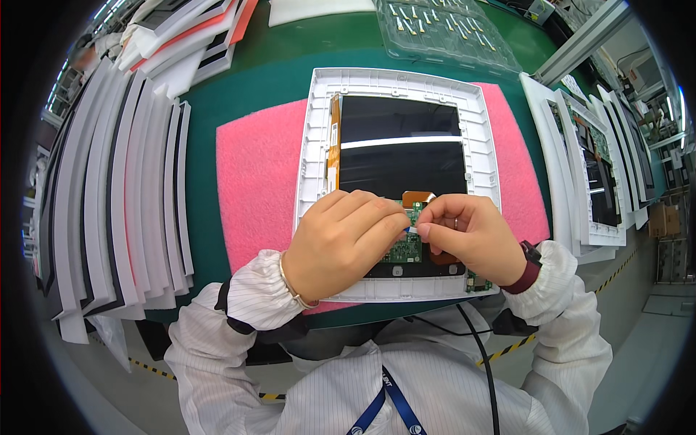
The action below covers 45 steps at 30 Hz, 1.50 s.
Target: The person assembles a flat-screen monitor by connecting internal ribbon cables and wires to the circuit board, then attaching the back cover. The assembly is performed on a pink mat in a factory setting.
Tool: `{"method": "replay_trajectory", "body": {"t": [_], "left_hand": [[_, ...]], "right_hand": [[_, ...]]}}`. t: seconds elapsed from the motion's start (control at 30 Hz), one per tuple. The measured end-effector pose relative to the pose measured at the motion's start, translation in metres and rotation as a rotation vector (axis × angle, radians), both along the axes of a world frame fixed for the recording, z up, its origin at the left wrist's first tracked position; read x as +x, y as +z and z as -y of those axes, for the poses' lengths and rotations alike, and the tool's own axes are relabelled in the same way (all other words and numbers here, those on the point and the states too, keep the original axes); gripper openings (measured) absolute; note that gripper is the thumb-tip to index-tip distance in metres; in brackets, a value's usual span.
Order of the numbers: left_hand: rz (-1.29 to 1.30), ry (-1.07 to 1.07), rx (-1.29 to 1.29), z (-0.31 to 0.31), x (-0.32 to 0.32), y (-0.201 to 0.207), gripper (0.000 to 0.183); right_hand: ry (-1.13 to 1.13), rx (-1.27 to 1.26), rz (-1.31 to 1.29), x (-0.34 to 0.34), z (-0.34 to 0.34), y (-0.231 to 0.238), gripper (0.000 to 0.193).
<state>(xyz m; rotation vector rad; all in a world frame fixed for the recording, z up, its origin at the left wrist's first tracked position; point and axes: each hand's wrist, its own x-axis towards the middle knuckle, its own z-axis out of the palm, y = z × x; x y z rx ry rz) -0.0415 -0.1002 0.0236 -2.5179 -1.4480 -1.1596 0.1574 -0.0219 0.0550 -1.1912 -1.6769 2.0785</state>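
Observation:
A white plastic frame (480, 156) lies on a pink foam mat (254, 159), with a dark display panel (402, 170) set inside it. Along the panel's near edge sits a green circuit board (413, 252), partly covered by my fingers. Over this board my right hand (471, 235) pinches a short flat cable (413, 230), white with a blue end. My left hand (346, 243) is closed with its fingertips at the blue end of the same cable. Its thumb is hidden, and whether the cable sits in a connector cannot be seen.
At the far side, a clear plastic tray (442, 32) holds several short flat cables. Layered panels and white foam sheets (119, 196) stand in a row on the left. More frames with panels (598, 174) stand on the right, below a metal post (583, 43).

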Motion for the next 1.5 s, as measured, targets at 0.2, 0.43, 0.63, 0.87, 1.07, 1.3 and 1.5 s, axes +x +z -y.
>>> {"method": "replay_trajectory", "body": {"t": [0.2,0.43,0.63,0.87,1.07,1.3,1.5], "left_hand": [[0.007,0.001,-0.009,0.0,0.0,0.0,0.026],[0.03,-0.009,-0.023,-0.001,0.0,-0.001,0.026],[0.021,-0.024,-0.071,-0.001,0.0,0.003,0.026],[-0.097,-0.023,-0.239,0.0,0.002,0.004,0.039],[-0.154,-0.041,-0.306,0.0,0.002,0.006,0.045],[-0.167,-0.046,-0.328,0.0,0.002,0.006,0.047],[-0.17,-0.045,-0.332,0.0,0.001,0.006,0.047]], "right_hand": [[0.077,0.407,-0.055,0.0,0.007,-0.008,0.014],[0.117,0.866,-0.026,-0.001,0.008,-0.006,0.013],[0.115,1.022,0.057,0.013,-0.004,-0.005,0.01],[0.112,1.22,0.18,0.019,-0.011,-0.02,0.009],[0.124,1.239,0.154,0.015,-0.01,-0.024,0.01],[0.099,1.182,0.123,0.014,-0.008,-0.027,0.011],[0.086,1.163,0.114,0.014,-0.009,-0.027,0.011]]}}
